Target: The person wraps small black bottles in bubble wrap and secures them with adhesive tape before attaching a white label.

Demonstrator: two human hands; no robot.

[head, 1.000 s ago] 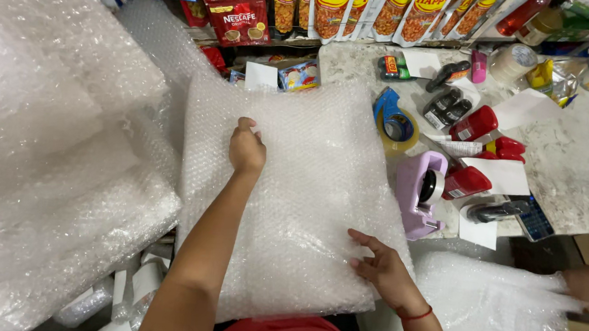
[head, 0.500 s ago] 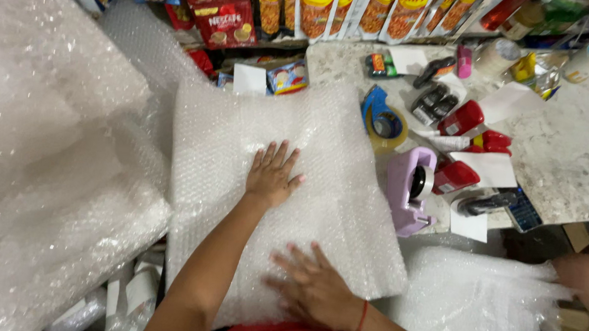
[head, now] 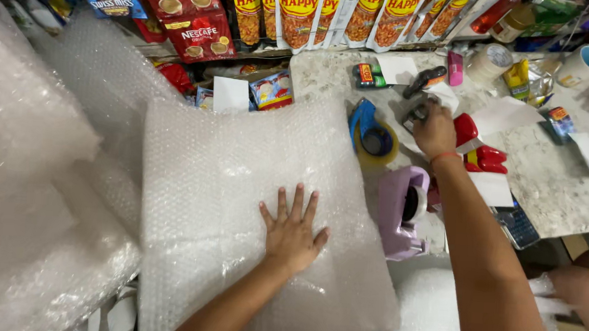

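Left hand (head: 293,236) flat, fingers spread, pinning bubble wrap (head: 236,203) to stop shifting. Right hand (head: 435,129) on tabletop (head: 556,177), fingers curled over dark tool (head: 417,112); grasp unclear.

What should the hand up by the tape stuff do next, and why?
Probably close on the dark tool under it and lift. The right hand rests on that tool, while the left hand lies flat on the bubble-wrapped bundle, pinning it down.

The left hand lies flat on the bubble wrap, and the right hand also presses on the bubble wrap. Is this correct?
Not quite. In the head view the left hand lies flat on the bubble wrap, but the right hand reaches to the items on the counter.
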